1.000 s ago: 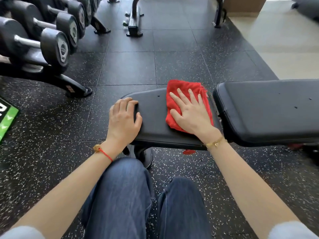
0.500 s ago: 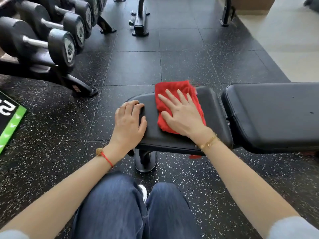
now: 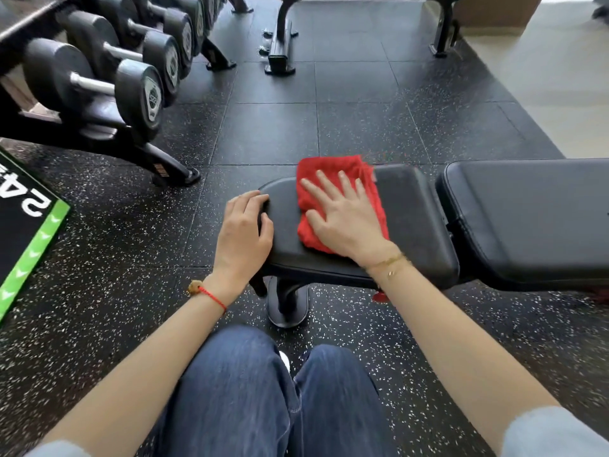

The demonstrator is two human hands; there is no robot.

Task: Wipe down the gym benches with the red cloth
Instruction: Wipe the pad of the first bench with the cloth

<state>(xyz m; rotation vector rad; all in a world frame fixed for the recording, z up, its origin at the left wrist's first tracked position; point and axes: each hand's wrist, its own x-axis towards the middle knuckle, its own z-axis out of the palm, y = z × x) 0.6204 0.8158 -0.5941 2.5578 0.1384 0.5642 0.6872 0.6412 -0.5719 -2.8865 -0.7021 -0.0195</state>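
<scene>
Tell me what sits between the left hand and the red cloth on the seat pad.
Nothing: in the head view only a bare strip of black seat pad separates the left hand from the red cloth under the right hand.

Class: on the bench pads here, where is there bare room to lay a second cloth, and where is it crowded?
Free: the seat pad strip between the red cloth and the gap, and the long back pad. Crowded: the seat's left end, where the left hand rests on the edge and the right hand presses the cloth.

Fuzzy red cloth (image 3: 342,206); smooth, seemingly vinyl bench (image 3: 412,225).
</scene>
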